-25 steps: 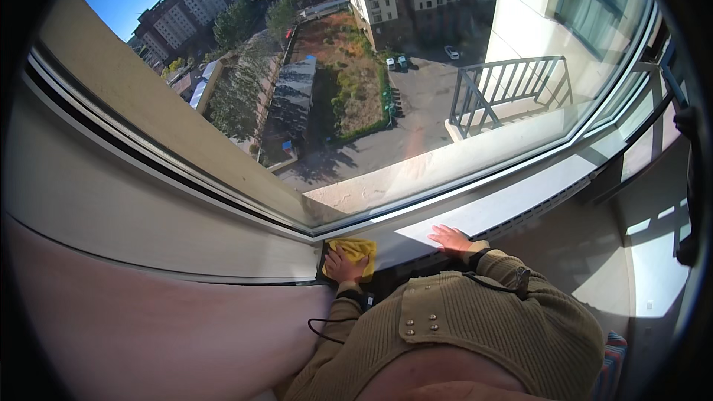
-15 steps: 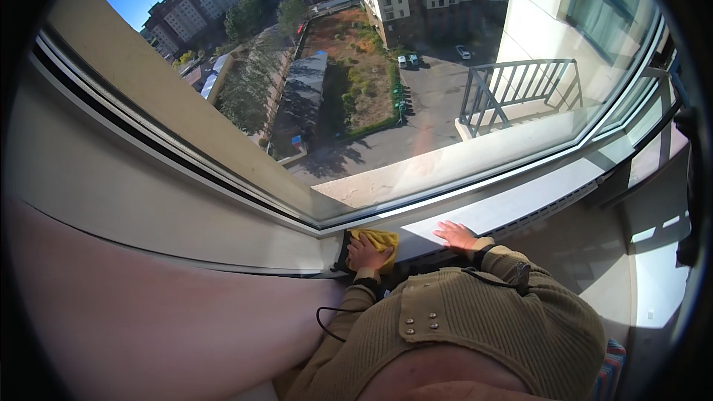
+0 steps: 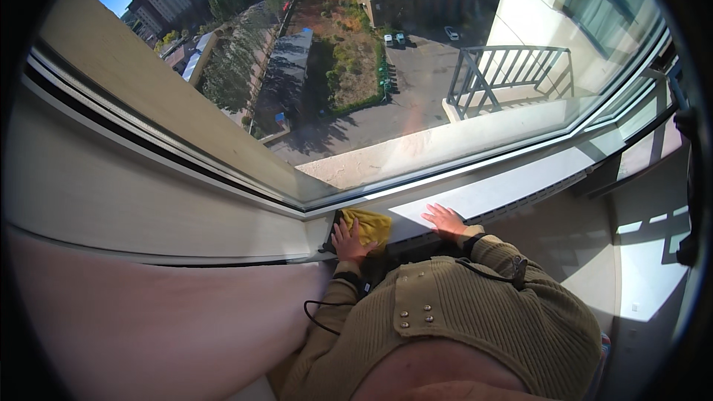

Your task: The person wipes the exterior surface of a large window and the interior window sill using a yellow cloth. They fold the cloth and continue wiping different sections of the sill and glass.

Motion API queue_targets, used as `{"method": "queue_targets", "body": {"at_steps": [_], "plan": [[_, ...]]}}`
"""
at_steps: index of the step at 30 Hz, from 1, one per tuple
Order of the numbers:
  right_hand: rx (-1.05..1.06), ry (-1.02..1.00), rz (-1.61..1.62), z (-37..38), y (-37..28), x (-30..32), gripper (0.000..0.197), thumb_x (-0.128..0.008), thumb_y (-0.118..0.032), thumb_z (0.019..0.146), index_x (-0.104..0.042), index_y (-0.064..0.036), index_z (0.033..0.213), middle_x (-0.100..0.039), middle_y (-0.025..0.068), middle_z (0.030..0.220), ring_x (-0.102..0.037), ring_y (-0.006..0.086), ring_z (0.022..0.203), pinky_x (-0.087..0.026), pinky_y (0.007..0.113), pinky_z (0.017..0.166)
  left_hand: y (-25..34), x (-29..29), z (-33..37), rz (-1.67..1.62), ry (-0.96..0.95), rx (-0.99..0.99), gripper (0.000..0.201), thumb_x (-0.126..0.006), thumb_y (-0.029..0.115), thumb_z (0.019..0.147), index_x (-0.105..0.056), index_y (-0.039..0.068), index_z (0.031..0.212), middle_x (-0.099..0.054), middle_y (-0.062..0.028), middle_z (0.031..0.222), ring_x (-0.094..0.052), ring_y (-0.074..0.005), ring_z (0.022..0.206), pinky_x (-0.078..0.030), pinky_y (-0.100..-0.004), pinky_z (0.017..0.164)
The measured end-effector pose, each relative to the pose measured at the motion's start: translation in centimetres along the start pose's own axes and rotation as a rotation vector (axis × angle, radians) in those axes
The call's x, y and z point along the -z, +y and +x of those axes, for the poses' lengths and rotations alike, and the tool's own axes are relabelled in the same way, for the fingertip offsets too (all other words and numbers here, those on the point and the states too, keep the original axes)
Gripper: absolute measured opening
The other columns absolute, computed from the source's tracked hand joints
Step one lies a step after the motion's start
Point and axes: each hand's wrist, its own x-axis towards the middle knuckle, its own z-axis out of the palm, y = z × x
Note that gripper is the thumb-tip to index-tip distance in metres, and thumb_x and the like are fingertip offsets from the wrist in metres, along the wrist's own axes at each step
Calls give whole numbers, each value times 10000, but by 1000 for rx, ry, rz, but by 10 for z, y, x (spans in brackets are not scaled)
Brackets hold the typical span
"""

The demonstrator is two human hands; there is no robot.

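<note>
At the left end of the white window sill (image 3: 475, 197) lies a yellow cloth (image 3: 371, 227), bunched and folded, with a dark edge along its left side. My left hand (image 3: 351, 243) rests on the cloth's near left part, fingers spread and stretched over it. Further right, my right hand (image 3: 445, 221) lies flat on the sill near its front edge, fingers apart and nothing in them. Both wrists have dark bands.
A large window pane (image 3: 416, 115) rises beyond the sill, set in a white frame (image 3: 445, 172). On the left a pale wall (image 3: 148, 193) meets the sill's end. Outside are a balcony railing (image 3: 509, 78), buildings and parked cars. Slots run along the sill's front edge.
The whole view has shifted slightly. My left hand has slid a little nearer on the cloth with its fingers more spread, uncovering more yellow. My right hand stays on the sill.
</note>
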Motion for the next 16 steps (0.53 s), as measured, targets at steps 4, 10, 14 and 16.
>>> {"method": "queue_targets", "body": {"at_steps": [4,10,14,16], "plan": [[-10,-43,69,-1,0,3,606,-637,-189,805,-390,-223,1357,-283,102,1463,-263,314,1348,-281,504,1035,-17,1,0,-25,10,89,995,-650,649,642,-227,251,1450,-138,-204,1500,-112,-401,1378,-123,-544,1085],[-13,-73,44,-9,7,1,645,-632,-182,806,-349,-238,1383,-263,97,1474,-246,312,1357,-269,517,1041,-61,7,-8,-62,30,278,980,-624,673,643,-246,251,1443,-158,-202,1494,-122,-447,1355,-127,-557,1074],[-21,-97,29,-8,7,-4,678,-641,-204,799,-324,-261,1396,-244,80,1486,-234,307,1363,-264,533,1048,-44,6,0,-20,-5,426,1008,-626,684,635,-214,256,1450,-89,-178,1513,-77,-429,1372,-115,-557,1080],[6,-128,26,-8,12,-4,709,-649,-220,795,-301,-271,1410,-215,73,1500,-217,301,1370,-259,542,1048,-33,6,3,-9,-17,481,1008,-629,667,648,-190,254,1455,-95,-170,1515,-61,-421,1378,-103,-571,1078]]}}
